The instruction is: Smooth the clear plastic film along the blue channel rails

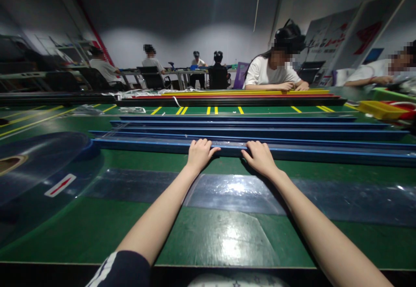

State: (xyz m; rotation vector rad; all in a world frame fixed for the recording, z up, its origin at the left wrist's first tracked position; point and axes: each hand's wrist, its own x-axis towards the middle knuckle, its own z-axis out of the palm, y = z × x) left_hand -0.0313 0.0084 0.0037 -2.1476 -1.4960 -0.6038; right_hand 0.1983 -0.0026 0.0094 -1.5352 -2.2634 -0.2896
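Note:
Both arms reach forward over the green table. My left hand (199, 153) has its fingers hooked over the near edge of a long blue channel strip (149, 145), with the thumb on the front side. A short gap to the right, my right hand (259, 156) holds the same edge, its thumb pointing inward. Clear film appears to line this strip. Behind it lie more blue channel strips (292, 133), side by side. Between my forearms and under them stretches a flat band of clear plastic film (234, 191). It runs from a large film roll (48, 153) on the left.
Yellow, red and black strips (234, 97) lie across the table's far side. A yellow bin (380, 109) stands at the right. Opposite sits a person in a white shirt (269, 72), with another at far right. A red arrow label (60, 185) is beside the roll.

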